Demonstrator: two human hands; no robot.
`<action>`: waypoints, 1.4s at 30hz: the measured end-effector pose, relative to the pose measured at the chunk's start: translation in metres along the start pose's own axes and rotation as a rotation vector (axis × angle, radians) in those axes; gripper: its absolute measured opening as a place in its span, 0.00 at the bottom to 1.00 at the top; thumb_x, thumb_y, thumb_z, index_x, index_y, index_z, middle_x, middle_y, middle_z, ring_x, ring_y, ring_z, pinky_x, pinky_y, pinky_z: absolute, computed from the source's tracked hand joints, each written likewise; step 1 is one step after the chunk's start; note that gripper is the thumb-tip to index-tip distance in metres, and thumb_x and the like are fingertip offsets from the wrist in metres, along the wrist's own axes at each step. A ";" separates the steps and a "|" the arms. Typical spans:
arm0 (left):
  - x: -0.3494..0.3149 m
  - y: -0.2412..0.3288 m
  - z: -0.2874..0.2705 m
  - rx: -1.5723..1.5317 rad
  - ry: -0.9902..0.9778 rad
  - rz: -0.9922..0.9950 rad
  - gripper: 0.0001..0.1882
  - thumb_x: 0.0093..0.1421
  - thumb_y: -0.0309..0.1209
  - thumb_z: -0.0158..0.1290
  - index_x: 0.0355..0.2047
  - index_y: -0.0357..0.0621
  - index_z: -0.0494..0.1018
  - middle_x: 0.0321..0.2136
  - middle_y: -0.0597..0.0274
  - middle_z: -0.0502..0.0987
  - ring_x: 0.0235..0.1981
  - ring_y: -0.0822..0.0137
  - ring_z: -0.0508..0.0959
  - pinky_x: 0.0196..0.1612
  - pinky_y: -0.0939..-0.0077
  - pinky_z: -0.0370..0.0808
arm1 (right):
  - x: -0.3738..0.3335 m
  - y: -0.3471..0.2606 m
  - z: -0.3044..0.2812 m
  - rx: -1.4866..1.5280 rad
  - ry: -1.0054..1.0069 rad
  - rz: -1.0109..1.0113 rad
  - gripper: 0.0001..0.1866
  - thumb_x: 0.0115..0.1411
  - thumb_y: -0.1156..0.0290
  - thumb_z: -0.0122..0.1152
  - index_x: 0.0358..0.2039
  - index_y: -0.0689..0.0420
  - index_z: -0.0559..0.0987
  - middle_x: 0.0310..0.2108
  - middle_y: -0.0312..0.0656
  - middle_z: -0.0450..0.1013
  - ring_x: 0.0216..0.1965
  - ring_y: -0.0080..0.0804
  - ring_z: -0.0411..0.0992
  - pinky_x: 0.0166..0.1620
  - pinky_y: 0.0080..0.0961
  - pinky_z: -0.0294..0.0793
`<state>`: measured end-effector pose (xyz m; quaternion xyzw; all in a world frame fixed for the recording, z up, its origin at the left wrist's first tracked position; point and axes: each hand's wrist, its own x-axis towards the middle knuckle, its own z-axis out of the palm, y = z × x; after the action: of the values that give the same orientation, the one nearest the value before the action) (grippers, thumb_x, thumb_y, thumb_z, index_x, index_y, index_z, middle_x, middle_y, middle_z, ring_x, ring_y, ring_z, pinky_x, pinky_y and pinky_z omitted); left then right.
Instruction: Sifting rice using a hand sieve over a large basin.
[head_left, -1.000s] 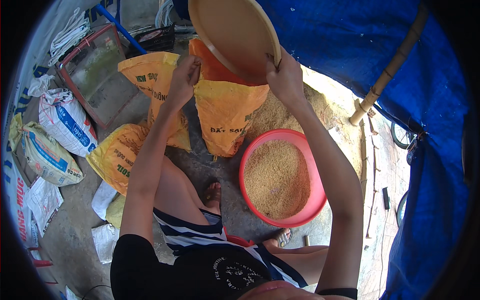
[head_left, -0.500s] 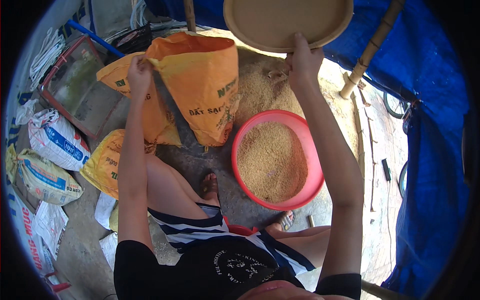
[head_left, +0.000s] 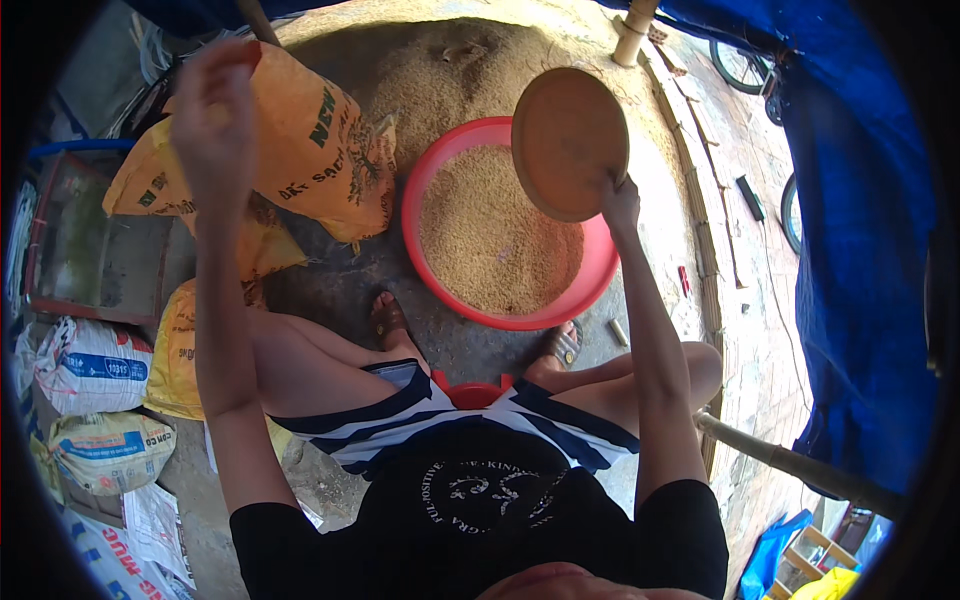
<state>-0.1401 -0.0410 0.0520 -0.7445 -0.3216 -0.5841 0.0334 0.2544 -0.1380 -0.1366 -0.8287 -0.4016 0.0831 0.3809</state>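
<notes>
My left hand point(head_left: 213, 130), slightly blurred, is closed on the upper rim of an orange woven sack point(head_left: 300, 140), whose printed side faces me. With my right hand point(head_left: 622, 205) I grip the edge of a round brown shallow tray point(head_left: 570, 145). The tray is held tilted above the right side of a wide red basin point(head_left: 412, 230), apart from what lies in it. Pale yellow grain or husks point(head_left: 490, 240) fill much of the basin. Just beyond the basin spreads a large heap of the same loose material point(head_left: 430, 75).
More filled sacks point(head_left: 95, 365) stand at the left, near a red-framed screen panel point(head_left: 100, 240). A bamboo post point(head_left: 634, 35) rises at the far right, beside a blue tarpaulin point(head_left: 860, 250). A bamboo pole point(head_left: 780, 455) lies near my right knee. I sit on a red stool point(head_left: 474, 395).
The tray has come down and nearer, from over the heap to above the basin, and is tilted more. My left hand has moved left with the sack's rim, and the view has shifted.
</notes>
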 end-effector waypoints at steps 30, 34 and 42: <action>-0.286 -0.050 0.189 0.254 -0.793 -0.990 0.33 0.53 0.33 0.39 0.53 0.43 0.33 0.40 0.39 0.55 0.40 0.47 0.61 0.43 0.62 0.60 | -0.082 0.138 0.058 0.474 -0.484 0.633 0.11 0.52 0.62 0.46 0.23 0.56 0.68 0.11 0.30 0.58 0.07 0.17 0.53 0.10 0.15 0.49; -0.288 -0.052 0.191 0.261 -0.819 -0.997 0.34 0.52 0.33 0.39 0.53 0.43 0.32 0.41 0.38 0.55 0.41 0.47 0.61 0.44 0.62 0.60 | -0.088 0.136 0.063 0.676 -0.607 0.775 0.13 0.51 0.61 0.47 0.17 0.55 0.65 0.08 0.29 0.53 0.05 0.15 0.48 0.08 0.14 0.44; -0.299 -0.062 0.196 0.251 -0.798 -0.974 0.34 0.52 0.34 0.40 0.53 0.44 0.34 0.42 0.38 0.54 0.42 0.46 0.61 0.45 0.61 0.59 | -0.108 0.120 0.078 0.849 -0.834 1.064 0.10 0.53 0.65 0.46 0.18 0.52 0.62 0.08 0.29 0.51 0.05 0.14 0.45 0.07 0.12 0.41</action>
<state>-0.0391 -0.0402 -0.2968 -0.6636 -0.6767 -0.1681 -0.2710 0.2208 -0.2192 -0.2930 -0.5940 0.0044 0.7029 0.3913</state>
